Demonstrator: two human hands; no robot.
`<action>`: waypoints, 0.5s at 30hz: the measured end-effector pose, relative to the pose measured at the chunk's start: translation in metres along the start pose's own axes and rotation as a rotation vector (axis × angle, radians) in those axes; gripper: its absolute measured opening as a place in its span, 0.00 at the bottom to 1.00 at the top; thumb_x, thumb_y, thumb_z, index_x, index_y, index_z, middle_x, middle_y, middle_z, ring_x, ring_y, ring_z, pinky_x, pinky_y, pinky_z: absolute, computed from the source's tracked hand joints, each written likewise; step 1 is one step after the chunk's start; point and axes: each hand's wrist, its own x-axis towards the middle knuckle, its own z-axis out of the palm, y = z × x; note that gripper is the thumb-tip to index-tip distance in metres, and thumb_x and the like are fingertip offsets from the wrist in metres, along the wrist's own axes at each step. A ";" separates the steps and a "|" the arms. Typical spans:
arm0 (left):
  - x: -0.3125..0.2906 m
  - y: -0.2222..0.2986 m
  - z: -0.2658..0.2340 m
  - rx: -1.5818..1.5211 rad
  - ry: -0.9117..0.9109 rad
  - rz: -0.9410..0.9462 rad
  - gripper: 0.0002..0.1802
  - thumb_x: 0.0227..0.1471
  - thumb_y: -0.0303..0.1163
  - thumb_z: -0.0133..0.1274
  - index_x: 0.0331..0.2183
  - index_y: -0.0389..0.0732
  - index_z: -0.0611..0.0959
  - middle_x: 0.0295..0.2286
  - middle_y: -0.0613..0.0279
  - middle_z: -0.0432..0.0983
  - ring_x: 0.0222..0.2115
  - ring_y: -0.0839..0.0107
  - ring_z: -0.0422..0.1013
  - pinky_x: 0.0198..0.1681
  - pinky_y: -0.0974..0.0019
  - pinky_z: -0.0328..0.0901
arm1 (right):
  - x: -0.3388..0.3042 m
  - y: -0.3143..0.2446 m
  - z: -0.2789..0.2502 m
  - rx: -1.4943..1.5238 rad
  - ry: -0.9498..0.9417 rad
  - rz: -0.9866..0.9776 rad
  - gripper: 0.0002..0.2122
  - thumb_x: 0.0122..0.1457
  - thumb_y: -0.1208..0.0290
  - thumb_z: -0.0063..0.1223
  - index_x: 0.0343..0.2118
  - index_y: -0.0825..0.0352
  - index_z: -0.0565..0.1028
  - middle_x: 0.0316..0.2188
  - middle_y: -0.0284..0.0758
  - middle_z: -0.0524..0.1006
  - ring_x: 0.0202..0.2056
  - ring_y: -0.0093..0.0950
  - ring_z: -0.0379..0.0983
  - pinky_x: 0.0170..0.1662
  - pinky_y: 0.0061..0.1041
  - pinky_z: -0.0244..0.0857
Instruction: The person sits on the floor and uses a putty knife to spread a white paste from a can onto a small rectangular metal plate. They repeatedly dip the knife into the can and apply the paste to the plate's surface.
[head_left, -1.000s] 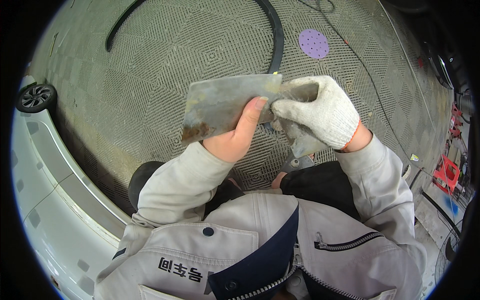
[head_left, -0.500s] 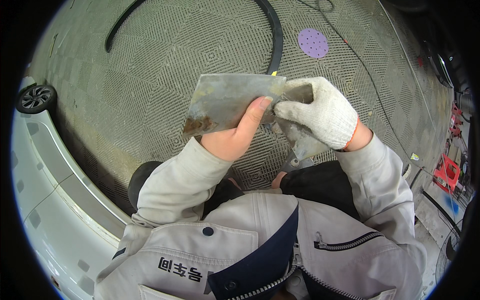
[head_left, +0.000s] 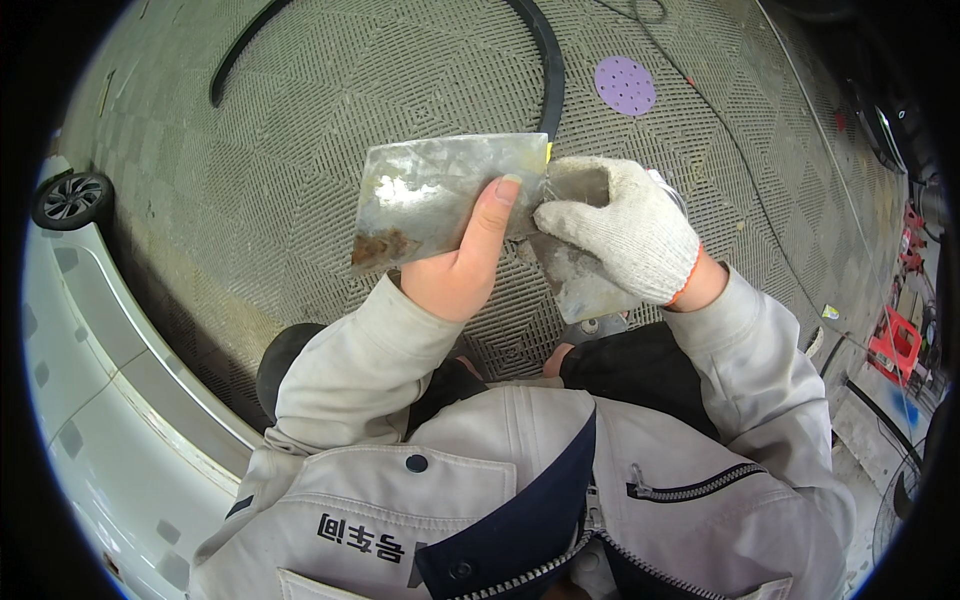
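Note:
In front of me, above my knees, my bare left hand is closed on a flat, rectangular metal scraper plate, thumb on top. The plate is grey, with a bright shine, yellowish smears and a brown stain at its lower left corner. My right hand, in a white knit glove with an orange cuff edge, pinches a second thin grey scraper, whose stained lower part shows below the glove. The two pieces meet or overlap at my right fingertips. Whether they touch there is hidden by the glove.
A purple perforated sanding disc lies on the grey grid floor. Beyond my hands is a curved black strip, and a cable runs to its right. A silver car stands at left, a red stool at right.
Both hands have shifted slightly left and away from me with the two metal pieces. The left plate has tilted and now catches a bright reflection. Both grips stay the same.

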 end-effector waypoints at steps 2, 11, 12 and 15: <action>0.000 0.000 0.000 -0.024 0.005 0.026 0.11 0.69 0.30 0.58 0.46 0.33 0.88 0.38 0.60 0.86 0.37 0.70 0.80 0.42 0.66 0.73 | 0.001 0.000 0.000 0.122 0.017 0.019 0.13 0.63 0.74 0.59 0.47 0.75 0.82 0.32 0.36 0.85 0.30 0.22 0.80 0.35 0.23 0.75; 0.001 -0.002 -0.001 0.008 0.004 0.025 0.11 0.68 0.30 0.59 0.45 0.33 0.88 0.38 0.60 0.86 0.36 0.70 0.80 0.41 0.67 0.73 | 0.001 -0.001 0.001 0.024 -0.024 0.037 0.13 0.63 0.73 0.58 0.46 0.75 0.82 0.31 0.35 0.85 0.30 0.22 0.80 0.36 0.24 0.75; 0.001 -0.002 -0.001 -0.008 0.008 0.024 0.11 0.68 0.30 0.59 0.45 0.33 0.88 0.37 0.60 0.86 0.36 0.70 0.80 0.41 0.67 0.73 | 0.002 -0.001 0.000 0.060 0.001 0.022 0.13 0.63 0.73 0.58 0.46 0.76 0.82 0.31 0.35 0.85 0.30 0.22 0.80 0.36 0.24 0.75; 0.001 -0.003 0.000 -0.027 0.006 0.005 0.11 0.68 0.30 0.59 0.46 0.33 0.88 0.37 0.61 0.86 0.36 0.70 0.80 0.41 0.67 0.73 | 0.004 -0.003 -0.001 0.135 0.051 -0.007 0.14 0.63 0.74 0.57 0.48 0.76 0.81 0.32 0.36 0.85 0.31 0.22 0.80 0.37 0.24 0.75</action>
